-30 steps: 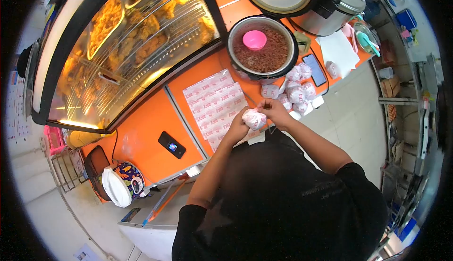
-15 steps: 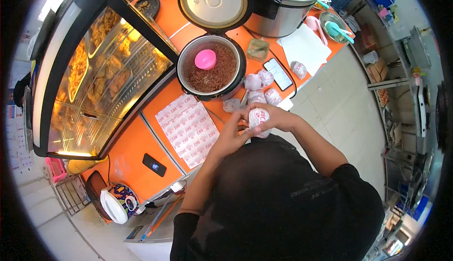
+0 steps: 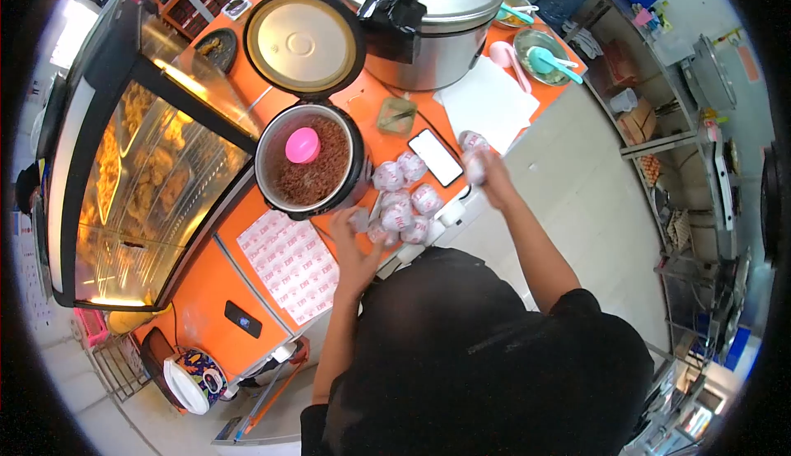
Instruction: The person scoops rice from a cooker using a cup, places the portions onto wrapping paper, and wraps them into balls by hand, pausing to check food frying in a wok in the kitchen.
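A round bundle in red-printed white paper (image 3: 475,171) is in my right hand (image 3: 496,182), slightly blurred, fingers closed on it. It is close beside another wrapped bundle (image 3: 470,140) at the counter's right edge. My left hand (image 3: 354,257) has thumb and fingers apart around the near-left side of a cluster of wrapped bundles (image 3: 397,215). A small wrapped piece (image 3: 360,219) sits by its fingertips; whether they touch is unclear. Left of the cluster stands an open cooker (image 3: 356,177) of reddish-brown rice (image 3: 317,177), with a pink scoop (image 3: 302,145) on the rice.
Printed wrapping sheets (image 3: 288,266) lie on the orange counter (image 3: 198,279), near a dark phone (image 3: 243,319). A glass case of fried chicken (image 3: 152,184) stands left. Behind are a bright-screened phone (image 3: 437,158), white paper (image 3: 490,98), a large steel cooker (image 3: 445,48) and bowls with spoons (image 3: 540,56).
Both hands held one wrapped bundle together before. Now the right hand has carried it to the right, and the left has moved left toward the cluster. The whole view has shifted.
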The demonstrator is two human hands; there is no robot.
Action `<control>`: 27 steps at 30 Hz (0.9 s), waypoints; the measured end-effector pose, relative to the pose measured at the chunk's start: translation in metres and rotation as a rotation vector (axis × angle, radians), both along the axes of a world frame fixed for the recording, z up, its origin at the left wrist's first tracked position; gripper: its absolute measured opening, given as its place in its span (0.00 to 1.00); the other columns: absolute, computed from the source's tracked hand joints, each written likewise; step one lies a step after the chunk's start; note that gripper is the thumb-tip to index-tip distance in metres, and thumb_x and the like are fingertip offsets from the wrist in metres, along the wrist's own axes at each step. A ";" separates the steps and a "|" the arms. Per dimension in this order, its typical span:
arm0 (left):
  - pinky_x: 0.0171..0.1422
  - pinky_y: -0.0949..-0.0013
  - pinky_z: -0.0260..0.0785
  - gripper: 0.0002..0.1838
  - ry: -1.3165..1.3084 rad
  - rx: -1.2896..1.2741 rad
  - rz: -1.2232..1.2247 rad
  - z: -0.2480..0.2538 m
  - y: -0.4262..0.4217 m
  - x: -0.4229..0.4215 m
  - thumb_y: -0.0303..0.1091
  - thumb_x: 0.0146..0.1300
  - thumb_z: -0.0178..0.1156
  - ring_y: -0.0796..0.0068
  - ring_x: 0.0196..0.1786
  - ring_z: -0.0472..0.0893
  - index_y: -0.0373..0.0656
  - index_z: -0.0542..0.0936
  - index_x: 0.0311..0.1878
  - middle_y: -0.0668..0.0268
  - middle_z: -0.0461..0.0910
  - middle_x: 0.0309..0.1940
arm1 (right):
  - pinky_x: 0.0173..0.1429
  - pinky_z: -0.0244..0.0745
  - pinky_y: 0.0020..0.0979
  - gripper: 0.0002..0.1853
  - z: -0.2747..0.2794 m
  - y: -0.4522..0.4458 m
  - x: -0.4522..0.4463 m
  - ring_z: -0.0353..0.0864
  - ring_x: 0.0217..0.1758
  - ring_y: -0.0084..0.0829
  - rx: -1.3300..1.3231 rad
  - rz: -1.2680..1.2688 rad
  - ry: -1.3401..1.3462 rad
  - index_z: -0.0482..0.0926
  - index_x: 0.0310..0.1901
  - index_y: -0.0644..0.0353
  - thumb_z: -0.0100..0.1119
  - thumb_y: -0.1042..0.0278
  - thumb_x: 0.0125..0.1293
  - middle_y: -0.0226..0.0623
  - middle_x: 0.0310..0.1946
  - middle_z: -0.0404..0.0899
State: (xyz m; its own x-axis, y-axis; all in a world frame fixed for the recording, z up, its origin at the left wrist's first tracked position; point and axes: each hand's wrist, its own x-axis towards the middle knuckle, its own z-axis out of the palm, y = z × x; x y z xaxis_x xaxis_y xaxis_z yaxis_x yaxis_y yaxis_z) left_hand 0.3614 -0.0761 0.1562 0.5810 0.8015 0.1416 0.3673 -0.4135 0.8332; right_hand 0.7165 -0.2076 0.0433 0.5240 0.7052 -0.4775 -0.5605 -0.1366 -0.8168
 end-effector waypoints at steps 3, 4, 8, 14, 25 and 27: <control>0.60 0.64 0.68 0.39 0.034 -0.108 0.120 -0.008 -0.003 -0.025 0.31 0.62 0.74 0.69 0.58 0.69 0.45 0.65 0.73 0.64 0.64 0.64 | 0.54 0.78 0.36 0.33 -0.009 -0.013 0.069 0.81 0.50 0.32 -0.315 -0.415 -0.237 0.61 0.70 0.57 0.59 0.45 0.75 0.38 0.52 0.79; 0.58 0.65 0.68 0.38 0.048 -0.165 0.164 -0.009 -0.004 -0.031 0.31 0.63 0.73 0.71 0.56 0.69 0.45 0.65 0.73 0.64 0.64 0.64 | 0.55 0.78 0.37 0.35 -0.028 -0.013 0.088 0.80 0.51 0.33 -0.401 -0.425 -0.356 0.58 0.71 0.57 0.59 0.43 0.75 0.39 0.52 0.79; 0.50 0.70 0.66 0.34 0.025 -0.163 0.274 -0.025 -0.012 -0.049 0.30 0.62 0.73 0.74 0.48 0.68 0.45 0.69 0.70 0.64 0.67 0.61 | 0.63 0.74 0.48 0.38 -0.084 0.007 0.131 0.80 0.57 0.40 -0.589 -0.206 -0.584 0.61 0.71 0.59 0.57 0.37 0.74 0.44 0.56 0.79; 0.48 0.71 0.66 0.32 0.018 -0.196 0.374 -0.018 -0.016 -0.061 0.34 0.64 0.73 0.76 0.46 0.69 0.45 0.71 0.69 0.65 0.67 0.59 | 0.62 0.73 0.56 0.26 -0.045 0.047 0.101 0.79 0.58 0.47 -1.215 -0.190 -1.495 0.78 0.58 0.62 0.57 0.45 0.76 0.47 0.52 0.80; 0.46 0.71 0.67 0.30 -0.061 -0.226 0.414 -0.023 -0.002 -0.084 0.32 0.64 0.72 0.76 0.46 0.72 0.46 0.73 0.67 0.64 0.69 0.60 | 0.41 0.83 0.47 0.16 0.145 0.277 -0.175 0.88 0.36 0.52 -0.220 0.685 -1.621 0.85 0.32 0.60 0.60 0.58 0.72 0.47 0.32 0.87; 0.46 0.70 0.68 0.29 -0.066 -0.223 0.387 -0.014 0.003 -0.089 0.31 0.64 0.72 0.76 0.46 0.73 0.46 0.74 0.67 0.64 0.70 0.60 | 0.44 0.85 0.48 0.14 0.104 0.322 -0.190 0.89 0.37 0.54 -0.282 0.819 -1.714 0.86 0.31 0.60 0.60 0.61 0.71 0.47 0.31 0.87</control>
